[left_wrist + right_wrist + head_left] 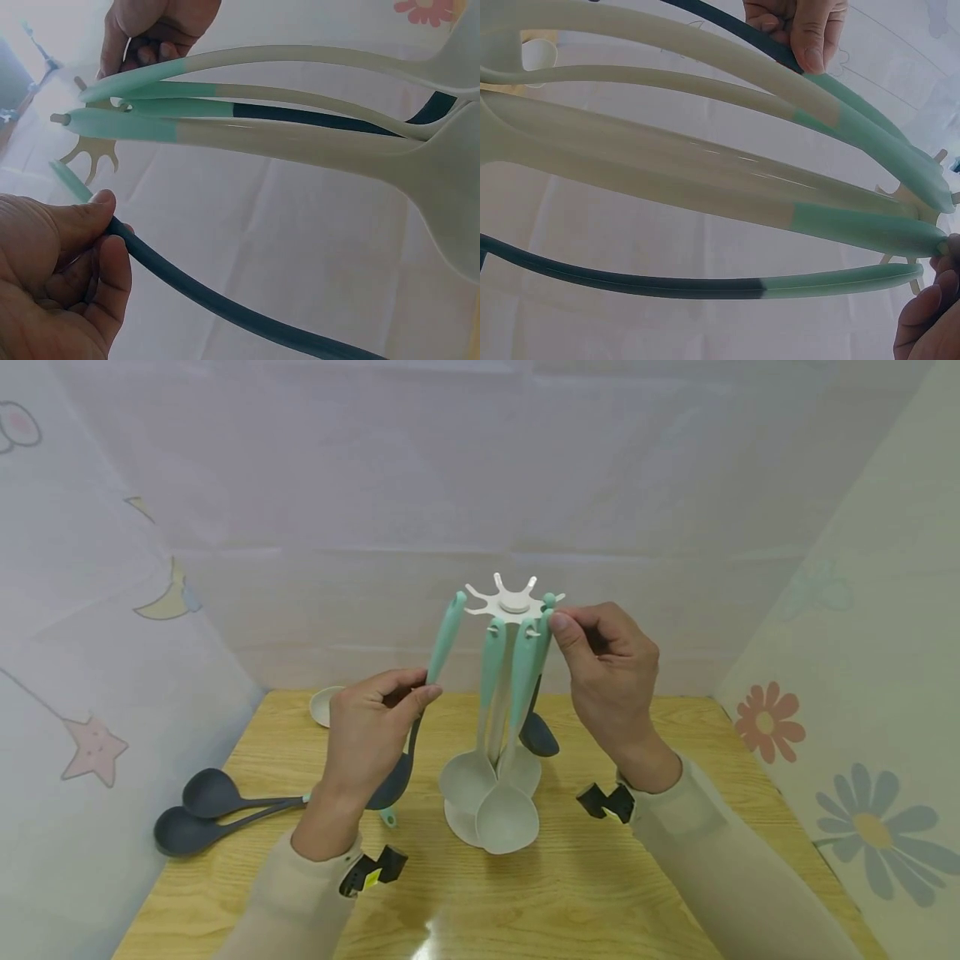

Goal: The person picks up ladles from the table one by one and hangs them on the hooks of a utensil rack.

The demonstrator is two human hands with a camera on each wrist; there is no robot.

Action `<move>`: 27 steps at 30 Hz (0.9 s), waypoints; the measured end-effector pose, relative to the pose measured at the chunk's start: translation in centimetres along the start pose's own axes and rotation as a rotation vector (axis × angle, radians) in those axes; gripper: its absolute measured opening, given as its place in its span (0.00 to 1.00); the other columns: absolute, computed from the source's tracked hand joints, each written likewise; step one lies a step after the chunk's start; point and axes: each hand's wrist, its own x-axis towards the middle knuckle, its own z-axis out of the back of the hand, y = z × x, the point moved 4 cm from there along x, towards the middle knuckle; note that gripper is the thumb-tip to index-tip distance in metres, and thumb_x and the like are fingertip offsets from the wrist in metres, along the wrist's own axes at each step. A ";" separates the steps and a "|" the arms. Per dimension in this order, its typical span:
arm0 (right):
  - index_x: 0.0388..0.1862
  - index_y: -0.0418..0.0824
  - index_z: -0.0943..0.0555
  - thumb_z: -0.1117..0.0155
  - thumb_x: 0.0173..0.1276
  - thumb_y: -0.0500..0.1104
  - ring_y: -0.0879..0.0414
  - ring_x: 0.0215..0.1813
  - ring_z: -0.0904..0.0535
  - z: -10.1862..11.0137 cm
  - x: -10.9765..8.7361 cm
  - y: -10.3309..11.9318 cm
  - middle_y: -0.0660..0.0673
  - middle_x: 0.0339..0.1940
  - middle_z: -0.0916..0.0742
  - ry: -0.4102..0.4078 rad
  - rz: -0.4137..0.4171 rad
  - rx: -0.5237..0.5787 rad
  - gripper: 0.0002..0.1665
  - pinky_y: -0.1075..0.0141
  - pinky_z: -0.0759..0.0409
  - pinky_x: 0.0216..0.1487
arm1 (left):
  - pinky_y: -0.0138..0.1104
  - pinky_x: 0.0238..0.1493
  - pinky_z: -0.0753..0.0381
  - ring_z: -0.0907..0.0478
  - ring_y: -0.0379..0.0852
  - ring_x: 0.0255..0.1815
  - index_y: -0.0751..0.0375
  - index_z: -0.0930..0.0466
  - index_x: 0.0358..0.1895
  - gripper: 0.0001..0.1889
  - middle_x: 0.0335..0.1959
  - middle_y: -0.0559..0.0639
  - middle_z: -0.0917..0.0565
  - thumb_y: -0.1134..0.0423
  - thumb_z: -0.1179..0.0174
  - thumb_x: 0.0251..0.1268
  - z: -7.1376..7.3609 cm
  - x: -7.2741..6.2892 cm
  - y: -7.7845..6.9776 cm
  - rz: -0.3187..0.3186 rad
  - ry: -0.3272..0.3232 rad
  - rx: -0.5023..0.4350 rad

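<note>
A white rack (514, 603) with hooked prongs holds several cream ladles (507, 820) with mint handles, plus a dark ladle (540, 735) hanging behind at the right. My left hand (367, 727) pinches another dark ladle (217, 304) at its neck, just under the mint handle. That ladle leans with its handle tip close beside a left prong; whether they touch is unclear. At the rack's right side, my right hand (615, 672) pinches the handle end of a cream ladle (855, 225). My fingers partly hide its contact with the prong.
Two dark ladles (206, 793) lie on the wooden table (600, 893) at the left. Behind my left hand is a pale bowl-shaped piece (322, 706), partly hidden. A mint handle end (388, 817) shows below the left ladle. White sheets form the back and side walls.
</note>
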 end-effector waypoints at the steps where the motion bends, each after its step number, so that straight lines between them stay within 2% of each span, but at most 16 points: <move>1: 0.34 0.25 0.15 0.30 0.71 0.28 0.64 0.26 0.26 0.0 0.0 0.0 0.59 0.29 0.14 -0.001 -0.001 -0.001 0.05 0.74 0.28 0.30 | 0.28 0.28 0.21 0.15 0.41 0.31 0.58 0.07 0.49 0.10 0.36 0.52 0.07 0.63 0.26 0.67 -0.1 0.0 0.0 0.002 0.003 -0.003; 15: 0.34 0.25 0.15 0.31 0.70 0.26 0.64 0.26 0.27 0.0 0.0 0.1 0.59 0.29 0.14 0.003 -0.003 -0.004 0.04 0.74 0.29 0.29 | 0.28 0.28 0.21 0.13 0.53 0.33 0.61 0.07 0.49 0.10 0.35 0.58 0.08 0.63 0.27 0.69 -1.7 0.3 0.6 0.009 0.055 -0.067; 20: 0.33 0.25 0.15 0.30 0.70 0.27 0.64 0.26 0.27 0.1 0.0 0.1 0.58 0.29 0.14 0.003 -0.007 -0.002 0.05 0.74 0.29 0.29 | 0.29 0.26 0.22 0.14 0.52 0.32 0.59 0.07 0.48 0.09 0.33 0.53 0.09 0.61 0.27 0.69 -2.1 0.4 0.8 0.030 0.065 -0.061; 27: 0.33 0.23 0.16 0.31 0.70 0.27 0.64 0.26 0.28 0.1 0.0 0.0 0.58 0.29 0.14 0.004 0.000 0.002 0.05 0.75 0.28 0.29 | 0.29 0.29 0.20 0.12 0.56 0.32 0.62 0.08 0.49 0.10 0.32 0.54 0.09 0.63 0.27 0.69 -2.8 0.7 0.8 0.003 0.087 -0.057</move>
